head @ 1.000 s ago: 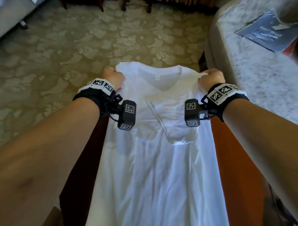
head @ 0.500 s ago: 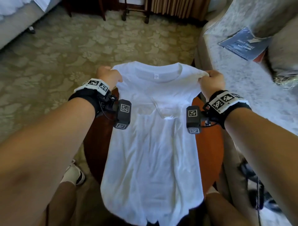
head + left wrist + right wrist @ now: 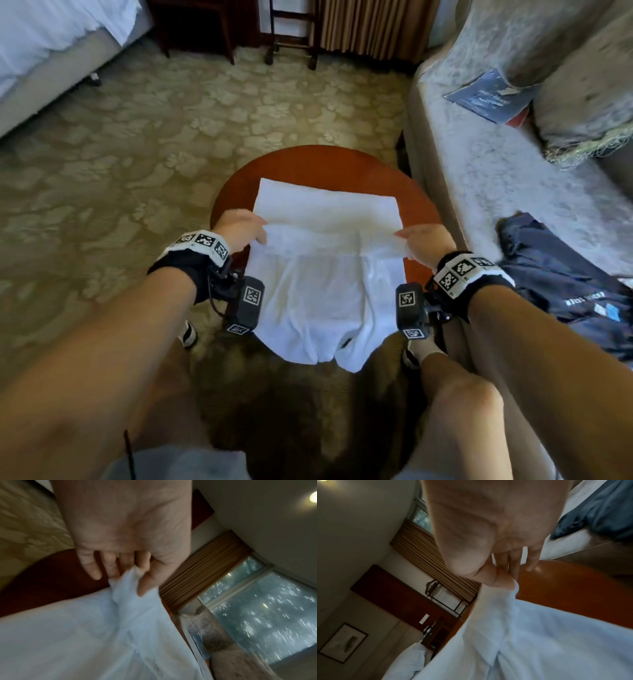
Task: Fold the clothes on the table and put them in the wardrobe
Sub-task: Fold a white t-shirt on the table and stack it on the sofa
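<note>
Patterned carpet (image 3: 144, 144) spreads around the round wooden surface (image 3: 325, 164) in front of you, with a bed (image 3: 44, 41) far left and a pale sofa (image 3: 513, 192) along the right. One white T-shirt (image 3: 325, 291) lies on the surface, its far part flat and its near end hanging over the near rim; that hanging end hides the near edge of the surface. Your left hand (image 3: 241, 228) pinches the shirt's left edge between thumb and fingers (image 3: 142, 562), as the left wrist view shows, though that view is blurred. Your right hand (image 3: 424, 241) pinches the right edge the same way, thumb against fingers (image 3: 513, 563), with the little finger standing free above the wood. Between the two hands a raised band of cloth runs across the shirt. On the sofa you have one dark blue garment (image 3: 561, 284), crumpled and cut off by the right frame edge, and one blue booklet (image 3: 486, 96) farther back, its print too small to read. Both your forearms are cut off at the bottom.
</note>
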Available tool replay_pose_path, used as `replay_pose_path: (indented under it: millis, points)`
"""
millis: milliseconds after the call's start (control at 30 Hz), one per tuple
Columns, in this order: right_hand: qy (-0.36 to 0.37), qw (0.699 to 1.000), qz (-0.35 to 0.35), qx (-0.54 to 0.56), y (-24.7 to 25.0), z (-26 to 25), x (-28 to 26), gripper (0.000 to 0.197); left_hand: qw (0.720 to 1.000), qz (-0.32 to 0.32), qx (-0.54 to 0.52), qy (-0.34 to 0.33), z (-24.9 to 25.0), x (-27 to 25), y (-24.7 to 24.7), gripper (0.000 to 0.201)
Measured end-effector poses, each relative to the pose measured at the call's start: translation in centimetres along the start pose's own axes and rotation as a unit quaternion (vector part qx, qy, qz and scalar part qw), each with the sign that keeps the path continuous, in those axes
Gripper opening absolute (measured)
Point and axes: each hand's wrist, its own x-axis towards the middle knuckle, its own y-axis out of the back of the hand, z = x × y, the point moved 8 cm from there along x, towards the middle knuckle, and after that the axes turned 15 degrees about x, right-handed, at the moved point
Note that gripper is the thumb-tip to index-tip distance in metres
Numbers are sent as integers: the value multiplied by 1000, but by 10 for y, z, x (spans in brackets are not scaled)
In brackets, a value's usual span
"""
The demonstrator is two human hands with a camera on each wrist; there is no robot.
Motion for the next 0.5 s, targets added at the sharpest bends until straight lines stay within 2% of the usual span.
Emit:
replay_pose_path:
  millis: [33, 67, 100, 167, 233, 267, 367, 400, 500]
  points:
    - [23, 996, -11, -83, -2, 8, -6, 52, 999, -31, -26, 26, -11, -2, -8, 16]
    - [22, 992, -19, -120, -2, 17, -5, 55, 996, -54, -58, 42, -20, -3, -13, 17]
    - [14, 995, -17, -100, 0, 24, -2, 55, 994, -59, -83, 45, -23, -5, -14, 18]
    - [7, 996, -7, -85, 8, 21, -3, 49, 993, -25, -107, 49, -26, -2, -7, 19]
    - [-33, 998, 5, -51, 12, 21, -3, 23, 993, 26, -103, 57, -29, 3, 1, 24]
    - [-49, 998, 22, -28, 15, 22, -7, 13, 993, 35, -95, 61, -30, 4, 2, 27]
    - [-82, 996, 8, -35, 8, 38, -3, 39, 996, 16, -43, 83, -34, 4, -8, 34]
    - [-90, 996, 2, -28, 5, 44, -3, 39, 996, 18, -14, 90, -36, 3, -10, 33]
    - [-108, 994, -23, -25, -4, 52, -6, 20, 992, 20, 67, 100, -38, 5, -18, 33]
